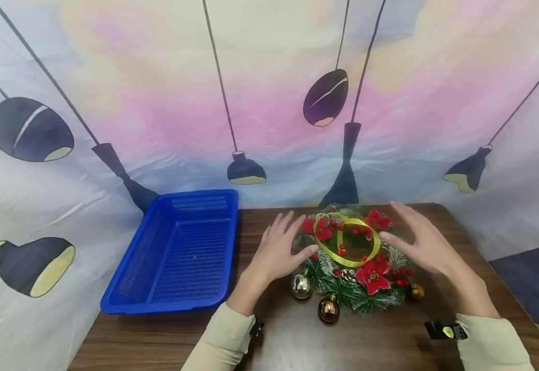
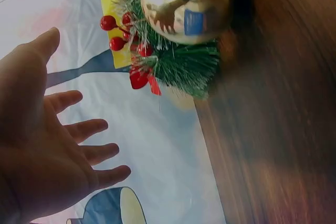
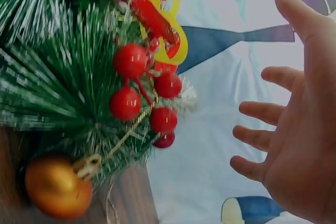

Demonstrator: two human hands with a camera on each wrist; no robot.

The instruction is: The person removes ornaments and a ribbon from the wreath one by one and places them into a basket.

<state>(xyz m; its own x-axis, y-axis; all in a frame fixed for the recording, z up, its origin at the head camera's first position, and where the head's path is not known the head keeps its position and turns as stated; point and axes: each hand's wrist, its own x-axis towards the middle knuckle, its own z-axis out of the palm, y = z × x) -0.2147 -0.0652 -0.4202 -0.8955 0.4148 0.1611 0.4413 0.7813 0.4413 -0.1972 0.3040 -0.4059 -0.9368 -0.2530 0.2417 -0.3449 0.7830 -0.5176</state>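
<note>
A green Christmas wreath (image 1: pixel 329 281) with red poinsettias, berries and pine cones lies on the table. Loops of yellow ribbon (image 1: pixel 375 242) rest on top of it. My left hand (image 1: pixel 276 247) is spread at the wreath's left side, holding nothing; in the left wrist view its fingers are apart. On the opposite side, my right hand (image 1: pixel 429 242) is likewise spread, thumb towards the ribbon, with nothing in it. A silver-gold bauble (image 1: pixel 301 286), a copper bauble (image 1: pixel 329 310) and an orange-gold bauble (image 3: pixel 59 186) sit along the wreath's near edge.
To the left stands a blue plastic basket (image 1: pixel 232 242) with perforated sides, and no contents show in it. The brown wooden table (image 1: pixel 352 345) ends at a cloth backdrop (image 1: pixel 278 118) printed with lamps. Each wrist wears a strap with a small device.
</note>
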